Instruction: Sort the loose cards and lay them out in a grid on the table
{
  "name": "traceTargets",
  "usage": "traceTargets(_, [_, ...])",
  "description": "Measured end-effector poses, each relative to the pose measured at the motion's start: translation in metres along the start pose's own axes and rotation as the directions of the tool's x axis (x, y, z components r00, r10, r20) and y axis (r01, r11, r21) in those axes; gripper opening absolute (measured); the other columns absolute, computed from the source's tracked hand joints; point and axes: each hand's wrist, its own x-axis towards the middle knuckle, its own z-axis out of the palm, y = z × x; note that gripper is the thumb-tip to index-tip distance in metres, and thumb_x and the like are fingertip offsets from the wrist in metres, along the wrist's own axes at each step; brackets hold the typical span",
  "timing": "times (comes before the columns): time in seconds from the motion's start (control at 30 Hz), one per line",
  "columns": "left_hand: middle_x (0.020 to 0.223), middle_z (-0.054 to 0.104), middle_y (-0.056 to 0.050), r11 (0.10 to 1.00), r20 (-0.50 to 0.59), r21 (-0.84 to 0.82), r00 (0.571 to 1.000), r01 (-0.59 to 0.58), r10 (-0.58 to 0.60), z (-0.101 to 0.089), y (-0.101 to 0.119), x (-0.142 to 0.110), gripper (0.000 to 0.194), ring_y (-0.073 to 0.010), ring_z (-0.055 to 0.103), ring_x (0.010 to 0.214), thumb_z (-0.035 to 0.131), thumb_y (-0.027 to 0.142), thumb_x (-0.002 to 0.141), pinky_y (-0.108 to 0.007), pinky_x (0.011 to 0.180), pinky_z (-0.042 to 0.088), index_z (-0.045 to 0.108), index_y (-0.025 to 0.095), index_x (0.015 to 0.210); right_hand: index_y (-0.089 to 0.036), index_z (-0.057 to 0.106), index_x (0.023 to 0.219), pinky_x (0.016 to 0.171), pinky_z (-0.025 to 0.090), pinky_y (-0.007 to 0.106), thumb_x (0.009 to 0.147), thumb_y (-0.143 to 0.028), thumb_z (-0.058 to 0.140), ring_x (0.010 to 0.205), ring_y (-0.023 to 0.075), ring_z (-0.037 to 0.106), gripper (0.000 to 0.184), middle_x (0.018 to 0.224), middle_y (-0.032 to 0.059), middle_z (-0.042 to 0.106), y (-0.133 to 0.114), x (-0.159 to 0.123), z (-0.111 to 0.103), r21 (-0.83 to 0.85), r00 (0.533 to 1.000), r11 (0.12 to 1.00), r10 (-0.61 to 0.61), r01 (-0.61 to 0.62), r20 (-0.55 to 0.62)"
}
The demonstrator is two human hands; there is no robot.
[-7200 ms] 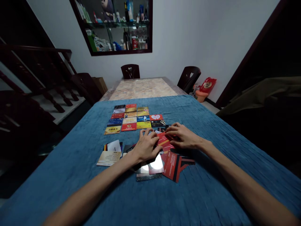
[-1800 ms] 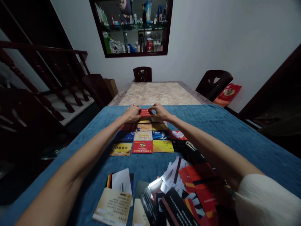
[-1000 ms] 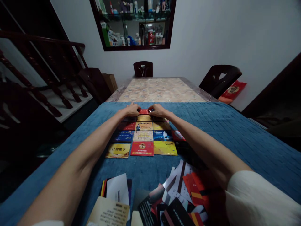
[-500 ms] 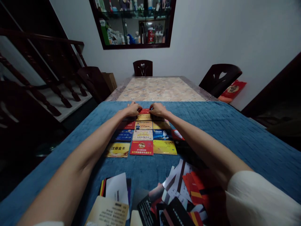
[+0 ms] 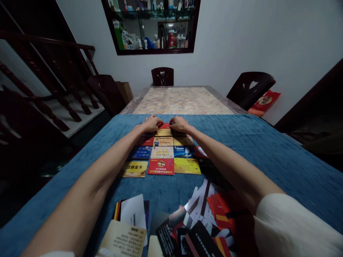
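Note:
At the far end of several rows of plastic cards, a red card (image 5: 166,125) lies above a gold card (image 5: 164,132). My left hand (image 5: 151,124) has its curled fingers at the red card's left edge. From the right, my right hand (image 5: 180,124) grips the same card's other side with bent fingers. Nearer rows hold an orange VIP card (image 5: 163,141), a blue card (image 5: 184,151), a red card with a round portrait (image 5: 161,166) and a yellow card (image 5: 187,165). My forearms and hands hide some outer cards.
A loose heap of cards (image 5: 202,210) lies near me on the blue cloth (image 5: 88,200), partly under my right arm. Left of it is a smaller stack with a beige card (image 5: 122,239). Chairs (image 5: 162,76) surround the table; a glass-shelved cabinet (image 5: 155,32) is set in the wall.
Both hands have gone from the near heap to the far row, bringing the red card there. In the last second they have barely moved; the view tilts slightly down.

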Motion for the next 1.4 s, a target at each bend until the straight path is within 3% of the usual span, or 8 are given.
traceTargets(0.3, [0.127, 0.065, -0.014, 0.998, -0.214, -0.043, 0.976, -0.053, 0.042, -0.003, 0.01, -0.019, 0.042, -0.0343, 0.042, 0.129, 0.05, 0.013, 0.084, -0.053, 0.104, 0.034, 0.07, 0.017, 0.12, -0.021, 0.064, 0.13, 0.088, 0.048, 0.035, 0.086, -0.029, 0.058, 0.111, 0.0262, 0.063, 0.045, 0.115, 0.0085, 0.073, 0.0, -0.022, -0.017, 0.016, 1.0, 1.0, -0.005, 0.005, -0.028])
traceTargets(0.6, [0.126, 0.066, -0.011, 0.979, -0.363, -0.055, 0.918, -0.194, 0.161, 0.001, 0.042, -0.071, 0.04, -0.0361, 0.04, 0.132, 0.051, 0.011, 0.078, -0.057, 0.1, 0.032, 0.071, 0.02, 0.112, -0.023, 0.067, 0.124, 0.086, 0.045, 0.035, 0.084, -0.018, 0.056, 0.115, 0.0275, 0.059, 0.042, 0.115, 0.0048, 0.074, 0.001, -0.071, -0.045, -0.014, 0.992, 0.996, -0.093, 0.092, -0.082])
traceTargets(1.03, [0.126, 0.065, -0.012, 0.943, -0.421, -0.131, 0.879, -0.304, 0.225, 0.008, 0.112, -0.157, 0.038, -0.0354, 0.04, 0.13, 0.052, 0.011, 0.082, -0.059, 0.1, 0.033, 0.068, 0.018, 0.116, -0.02, 0.074, 0.096, 0.077, 0.032, 0.033, 0.09, -0.019, 0.053, 0.097, 0.025, 0.054, 0.022, 0.102, 0.0063, 0.074, 0.015, -0.178, -0.054, -0.093, 0.946, 0.958, -0.283, 0.271, -0.158])
traceTargets(1.4, [0.125, 0.065, -0.013, 0.859, -0.368, -0.129, 0.828, -0.496, 0.423, 0.011, 0.193, -0.213, 0.03, -0.0354, 0.037, 0.135, 0.051, 0.011, 0.088, -0.061, 0.103, 0.031, 0.065, 0.017, 0.114, -0.02, 0.072, 0.092, 0.081, 0.037, 0.037, 0.093, -0.022, 0.054, 0.088, 0.0224, 0.052, 0.018, 0.093, 0.0079, 0.073, 0.048, -0.273, -0.046, -0.035, 0.868, 0.901, -0.427, 0.433, -0.255])
